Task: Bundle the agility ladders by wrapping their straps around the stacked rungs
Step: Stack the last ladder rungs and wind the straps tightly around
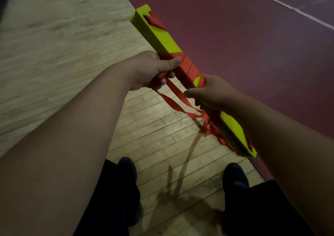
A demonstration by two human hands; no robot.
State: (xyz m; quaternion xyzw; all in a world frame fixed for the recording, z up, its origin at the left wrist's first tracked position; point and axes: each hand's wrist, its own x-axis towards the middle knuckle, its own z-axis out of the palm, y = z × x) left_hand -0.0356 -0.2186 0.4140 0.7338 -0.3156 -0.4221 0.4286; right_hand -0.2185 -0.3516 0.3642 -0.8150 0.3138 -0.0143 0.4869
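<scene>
The right hand [215, 94] is closed around the stack of yellow rungs [159, 35], held in the air above the wood floor [153, 138]. Just past it, the loose red strap [178, 91] is gripped in the left hand [150, 69], beside the wound turns. The strap should be kept tight and each turn laid flat.

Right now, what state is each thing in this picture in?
Stacked rungs: held off the floor, tilted, partly wrapped in the middle.
Red straps: several turns wound round the rungs, loose ends hanging.
Left hand: grips a strap, thumb on the wrap.
Right hand: grips the rungs beside the wrap.
</scene>
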